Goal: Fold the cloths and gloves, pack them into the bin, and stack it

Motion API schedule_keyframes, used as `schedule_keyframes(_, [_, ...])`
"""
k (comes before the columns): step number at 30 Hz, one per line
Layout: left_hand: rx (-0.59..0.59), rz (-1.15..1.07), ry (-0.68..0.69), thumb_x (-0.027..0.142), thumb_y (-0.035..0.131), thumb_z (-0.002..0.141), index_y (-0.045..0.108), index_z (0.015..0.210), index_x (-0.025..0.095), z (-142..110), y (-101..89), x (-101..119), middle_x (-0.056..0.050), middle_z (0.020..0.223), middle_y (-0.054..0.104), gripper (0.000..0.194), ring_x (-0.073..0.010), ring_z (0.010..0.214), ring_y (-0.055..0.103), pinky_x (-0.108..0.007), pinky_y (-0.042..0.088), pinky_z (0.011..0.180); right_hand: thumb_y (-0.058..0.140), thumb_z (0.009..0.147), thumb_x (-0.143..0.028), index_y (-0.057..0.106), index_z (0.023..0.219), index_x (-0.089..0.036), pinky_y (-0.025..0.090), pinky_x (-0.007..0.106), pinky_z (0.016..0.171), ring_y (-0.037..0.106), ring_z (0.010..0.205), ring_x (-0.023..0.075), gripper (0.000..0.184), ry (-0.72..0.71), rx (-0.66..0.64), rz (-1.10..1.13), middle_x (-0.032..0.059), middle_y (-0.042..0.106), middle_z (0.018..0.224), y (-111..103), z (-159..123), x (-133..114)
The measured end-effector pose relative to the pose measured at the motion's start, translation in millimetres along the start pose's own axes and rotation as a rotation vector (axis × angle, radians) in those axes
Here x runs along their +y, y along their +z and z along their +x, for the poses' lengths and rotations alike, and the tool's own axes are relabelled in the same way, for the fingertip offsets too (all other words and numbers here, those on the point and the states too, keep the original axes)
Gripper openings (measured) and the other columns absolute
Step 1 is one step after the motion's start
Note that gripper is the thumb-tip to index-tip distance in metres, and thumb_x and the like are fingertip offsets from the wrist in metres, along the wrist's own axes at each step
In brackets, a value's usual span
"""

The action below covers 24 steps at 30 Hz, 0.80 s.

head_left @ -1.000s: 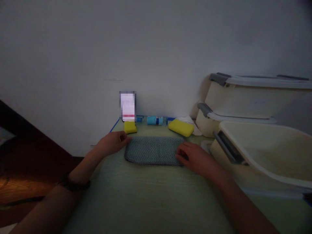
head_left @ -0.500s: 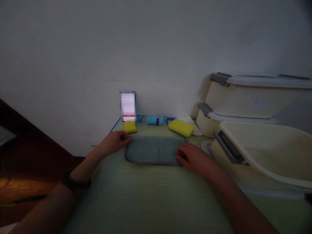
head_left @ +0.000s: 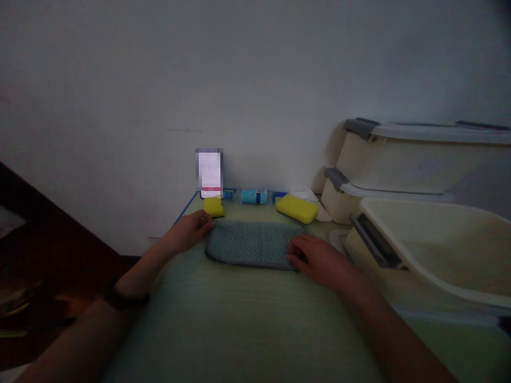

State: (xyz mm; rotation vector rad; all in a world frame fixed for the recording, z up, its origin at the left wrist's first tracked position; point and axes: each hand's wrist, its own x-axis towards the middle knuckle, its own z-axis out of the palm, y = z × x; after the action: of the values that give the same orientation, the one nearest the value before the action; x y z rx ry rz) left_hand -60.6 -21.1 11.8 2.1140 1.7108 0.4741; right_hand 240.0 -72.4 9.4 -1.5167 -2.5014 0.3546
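From where I stand, I see a person with two bare arms stretched over a pale green table [head_left: 255,324]. A grey-green patterned cloth [head_left: 251,244] lies flat on it between the hands, its long side running left to right, its corners rounded and its rim darker.

The left hand [head_left: 190,230] is at the cloth's far left corner, thumb and fingertips drawn together, pinching the edge there. A dark band [head_left: 126,297] circles that wrist. The right hand [head_left: 319,256] is at the opposite end, with its fingers curled and their tips over the cloth's right side; whether they grip it or merely rest on it, I cannot tell.

Just beyond the left fingers sits a small yellow sponge [head_left: 214,207], and behind it a phone [head_left: 209,171] stands upright near the wall [head_left: 255,96], its screen lit but blurred. A clear bottle [head_left: 254,197] with a blue label lies on its side along the back of the table. To its right rests a larger yellow sponge [head_left: 297,208], set at a slant, with something white and crumpled [head_left: 323,214] beside and behind it.

Over on the right, an open cream tub [head_left: 371,290] with a grey handle stands in front of two stacked, lidded boxes [head_left: 399,162].
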Motion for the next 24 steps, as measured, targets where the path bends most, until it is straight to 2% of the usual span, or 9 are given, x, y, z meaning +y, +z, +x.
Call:
schedule_keyframes(3, [-0.018,-0.082,-0.006,0.043,0.047,0.073,0.044,0.084,0.018,1,2.5,-2,-0.004,0.073,0.064,0.027,-0.018,0.067,0.059,-0.029,0.044,0.061,0.048,0.079,-0.021,0.056,0.077,-0.017,0.041,0.028,0.067,0.051,0.075,0.0162,0.009,-0.024,0.043,-0.02,0.0039,0.055,0.078,1,1,-1])
schedule_keyframes(5, [-0.007,-0.104,0.013,0.042,0.053,0.07,0.042,0.087,0.018,1,4.0,-4,-0.004,0.077,0.063,0.031,-0.0178,0.069,0.059,-0.029,0.045,0.062,0.048,0.08,-0.022,0.057,0.086,-0.016,0.042,0.031,0.075,0.052,0.083,0.0181,0.012,-0.026,0.116,-0.036,0.0063,0.055,0.088,3,3,-1])
schedule_keyframes(8, [0.044,-0.089,0.026,0.038,0.056,0.068,0.043,0.089,0.018,3,4.6,-6,-0.003,0.078,0.059,0.031,-0.0169,0.068,0.058,-0.029,0.046,0.062,0.047,0.081,-0.026,0.055,0.102,-0.016,0.041,0.035,0.086,0.049,0.096,0.0206,0.025,-0.015,0.208,-0.052,0.0098,0.051,0.104,8,4,0])
schedule_keyframes(10, [0.082,-0.09,0.033,0.035,0.055,0.069,0.043,0.088,0.018,3,3.9,-4,-0.003,0.078,0.058,0.028,-0.0163,0.068,0.058,-0.029,0.046,0.062,0.047,0.081,-0.029,0.052,0.11,-0.015,0.039,0.037,0.09,0.047,0.104,0.0225,0.032,-0.005,0.223,-0.062,0.0119,0.048,0.113,12,5,0])
schedule_keyframes(13, [0.126,-0.13,0.049,0.032,0.052,0.071,0.044,0.085,0.018,2,3.3,-1,-0.003,0.081,0.057,0.021,-0.0159,0.069,0.058,-0.031,0.047,0.063,0.045,0.082,-0.035,0.048,0.119,-0.014,0.034,0.04,0.096,0.04,0.114,0.0259,0.042,0.017,0.208,-0.08,0.0143,0.041,0.125,18,6,0])
schedule_keyframes(17, [0.199,-0.232,0.065,0.028,0.047,0.074,0.041,0.085,0.018,2,5.7,1,-0.005,0.089,0.054,0.016,-0.0166,0.077,0.059,-0.031,0.049,0.065,0.038,0.084,-0.041,0.045,0.123,-0.013,0.03,0.04,0.099,0.036,0.12,0.0261,0.048,0.036,0.162,-0.07,0.0146,0.038,0.131,21,6,0])
schedule_keyframes(20, [0.269,-0.199,0.056,0.023,0.046,0.075,0.038,0.087,0.019,3,8.1,0,-0.005,0.089,0.053,0.015,-0.0193,0.089,0.056,-0.034,0.049,0.07,0.035,0.085,-0.045,0.042,0.126,-0.015,0.029,0.043,0.1,0.032,0.123,0.0264,0.052,0.057,0.129,-0.052,0.0145,0.035,0.135,25,4,1])
schedule_keyframes(24, [0.303,-0.131,0.069,0.017,0.044,0.076,0.036,0.09,0.018,6,11.4,-1,-0.005,0.088,0.051,0.016,-0.0183,0.088,0.054,-0.037,0.047,0.077,0.031,0.085,-0.048,0.038,0.13,-0.014,0.025,0.044,0.101,0.025,0.127,0.0268,0.056,0.082,0.073,-0.045,0.0149,0.028,0.139,31,4,2])
